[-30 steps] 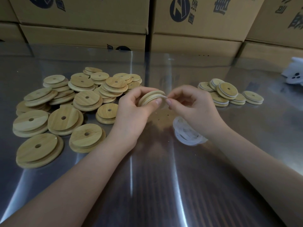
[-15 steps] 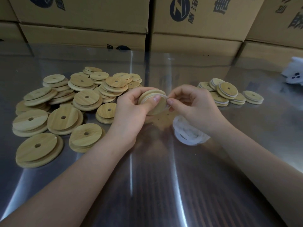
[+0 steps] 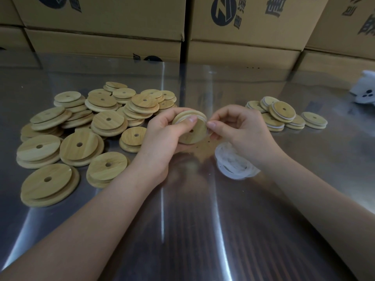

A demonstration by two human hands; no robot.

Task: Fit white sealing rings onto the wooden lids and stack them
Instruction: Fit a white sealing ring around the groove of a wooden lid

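Note:
My left hand (image 3: 162,136) grips a round wooden lid (image 3: 193,131) with a centre hole, tilted so its inner face points toward me, thumb across its upper edge. A white sealing ring (image 3: 204,119) runs round the lid's rim. My right hand (image 3: 241,128) pinches that ring at the lid's right edge. Below my right hand a pile of loose white rings (image 3: 233,165) lies on the table. A heap of bare wooden lids (image 3: 81,134) covers the left side. A small group of ringed lids (image 3: 282,116) sits at the right.
The steel table (image 3: 192,230) is shiny and reflective. Cardboard boxes (image 3: 243,37) form a wall along its far edge. A white object with dark holes (image 3: 365,92) lies at the far right.
The lid has tipped from edge-on to showing its inner face and hole. My right fingers have moved along the rim with the ring.

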